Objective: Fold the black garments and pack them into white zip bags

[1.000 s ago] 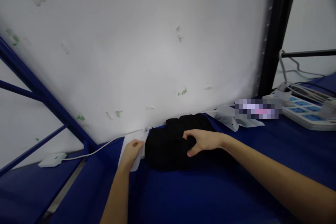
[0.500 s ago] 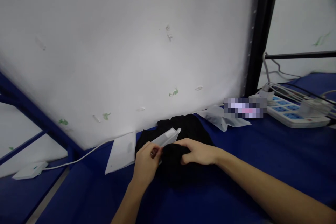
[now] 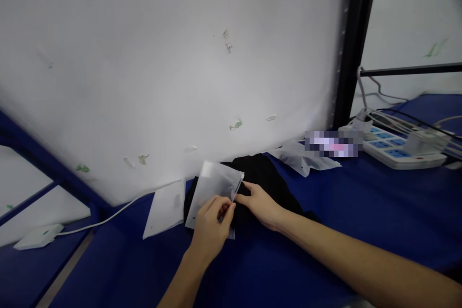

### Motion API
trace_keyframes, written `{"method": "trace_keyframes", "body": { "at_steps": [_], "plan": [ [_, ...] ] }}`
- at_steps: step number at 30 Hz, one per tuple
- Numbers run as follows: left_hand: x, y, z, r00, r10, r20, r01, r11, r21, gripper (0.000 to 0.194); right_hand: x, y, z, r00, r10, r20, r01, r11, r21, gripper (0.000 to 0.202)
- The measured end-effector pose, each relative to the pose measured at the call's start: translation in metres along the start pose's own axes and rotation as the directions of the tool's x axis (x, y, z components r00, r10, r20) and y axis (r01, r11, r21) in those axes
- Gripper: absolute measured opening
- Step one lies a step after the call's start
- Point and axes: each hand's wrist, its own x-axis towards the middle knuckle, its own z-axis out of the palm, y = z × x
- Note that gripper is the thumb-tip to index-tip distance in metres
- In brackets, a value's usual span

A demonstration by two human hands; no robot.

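1. White wall (image 3: 144, 67) behind; small green scuffs (image 3: 236, 125) and pale chipped spots (image 3: 191, 148), mostly low down.
2. Blue tabletop (image 3: 325, 202) running along wall's foot.
3. Left: slanting blue metal frame (image 3: 54, 168) with thinner braces; pale strip (image 3: 68, 267) below it, floor or gap unclear.
4. Right: upright black post (image 3: 355, 38), thin black crossbar (image 3: 415, 70), another pale wall section (image 3: 407, 14) behind.
5. Light soft, brightest mid-wall, corners dim.

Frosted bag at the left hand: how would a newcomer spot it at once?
On the blue surface, find the bunched black cloth. Over its left part, the left hand pinches the frosted bag. Unlike the flat white packet on its left and the crumpled bag on its right, it is in hand, zip edge rightward.
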Motion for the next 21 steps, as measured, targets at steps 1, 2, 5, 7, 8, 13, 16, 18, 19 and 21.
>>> {"method": "trace_keyframes", "body": {
  "at_steps": [1,2,5,7,8,13,16,18,19,21],
  "plan": [
    [0.0,0.003,0.001,1.0,0.011,0.006,-0.011,1.0,-0.014,0.015,0.0,0.0,0.002,0.999,-0.047,0.018,0.048,0.998,-0.05,0.029],
    [0.001,0.007,0.001,1.0,0.008,0.006,-0.008,0.999,-0.035,0.015,-0.001,0.001,0.003,0.996,-0.081,0.04,0.084,0.993,-0.084,0.03],
    [0.002,0.018,0.0,0.998,-0.06,0.03,0.064,0.987,-0.145,0.016,-0.002,0.003,0.007,0.988,-0.127,0.085,0.134,0.987,-0.086,0.034],
    [0.002,0.024,-0.001,0.99,-0.102,0.095,0.121,0.966,-0.228,0.016,-0.001,0.006,0.008,0.99,-0.128,0.067,0.131,0.99,-0.051,0.037],
    [0.002,0.026,-0.002,0.987,-0.108,0.123,0.136,0.958,-0.251,0.016,-0.001,0.007,0.009,0.992,-0.112,0.05,0.113,0.993,-0.026,0.038],
    [0.002,0.022,0.0,0.999,0.033,-0.029,-0.032,0.999,0.014,0.008,0.001,0.001,0.008,0.998,0.038,-0.04,-0.029,0.979,0.203,0.037],
    [0.0,0.011,0.001,0.988,0.109,-0.107,-0.081,0.967,0.243,0.007,0.003,-0.007,0.002,0.993,0.101,-0.068,-0.074,0.942,0.328,0.032],
    [-0.001,0.004,0.003,0.989,0.113,-0.099,-0.079,0.951,0.301,0.005,0.004,-0.009,-0.002,0.99,0.119,-0.077,-0.081,0.922,0.38,0.035],
    [-0.001,0.003,0.005,0.989,0.116,-0.092,-0.082,0.947,0.31,0.006,0.005,-0.009,-0.004,0.99,0.108,-0.09,-0.065,0.92,0.387,0.037],
    [-0.002,0.002,0.012,0.987,0.134,-0.087,-0.102,0.948,0.303,0.008,0.007,-0.007,-0.005,0.988,0.057,-0.142,-0.001,0.93,0.368,0.039]
  ]
}}
